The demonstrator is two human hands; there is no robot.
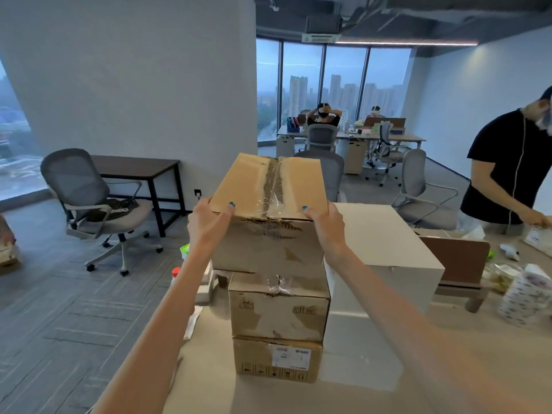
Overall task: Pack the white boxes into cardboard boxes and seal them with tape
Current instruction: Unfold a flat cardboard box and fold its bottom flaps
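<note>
I am holding the taped cardboard box [268, 186], left grip [206, 222] and right grip [325, 228] both closed on its sides, atop two sealed cartons [277, 312] on the tabletop [209, 386], white boxes [385, 240] alongside seemingly awaiting packing.

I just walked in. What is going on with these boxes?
A person grips a taped cardboard box at its near corners with left hand and right hand, thumbs on top. It sits atop two more cardboard boxes stacked on the table; being set down or lifted, I cannot tell. A large white box stands right of the stack. Another person in a black shirt works nearby.
</note>
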